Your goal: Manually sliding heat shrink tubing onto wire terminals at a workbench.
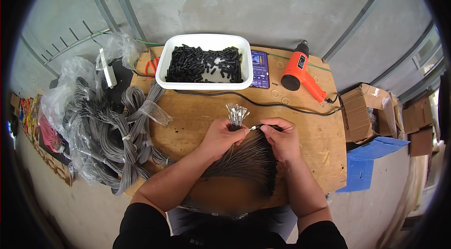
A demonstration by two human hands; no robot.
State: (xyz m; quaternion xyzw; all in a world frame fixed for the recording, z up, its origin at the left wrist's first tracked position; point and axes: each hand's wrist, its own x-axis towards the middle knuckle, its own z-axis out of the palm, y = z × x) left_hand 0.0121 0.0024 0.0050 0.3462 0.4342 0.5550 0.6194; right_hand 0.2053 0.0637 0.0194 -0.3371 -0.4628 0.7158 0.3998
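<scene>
Left grip (221, 135) is closing round a bunch of grey wires (242, 157), their silver terminals (237, 114) standing up above the fist in a loose cluster. The thumb and a finger are reaching toward one terminal lying sideways between the hands. Right grip (283, 140) is pinching what is looking like a black sleeve (260, 126) just at that terminal; how far the two are overlapping is too small to tell.

The wires are lying over the near side of the worktop (181, 115), fanning rightward to a row of black ends (272, 174) below the right wrist. Loose black sleeves (188, 63) are filling much of a white tub (204, 85) at the back. Grey coils (110, 143) are heaping up at left; an orange heat gun (295, 71) is lying at right.

Handling: I am judging each wire light and springy, bending easily, tending to splay or tangle when the bunch is loosening. Terminals are looking hard but thin, probably bending under sideways pressure and snagging neighbours. The sleeve is seeming light, smooth, perhaps slightly slippery. Best hold: wire just behind its terminal, kept straight; sleeve by its sides, leaving its mouth uncrushed.
</scene>
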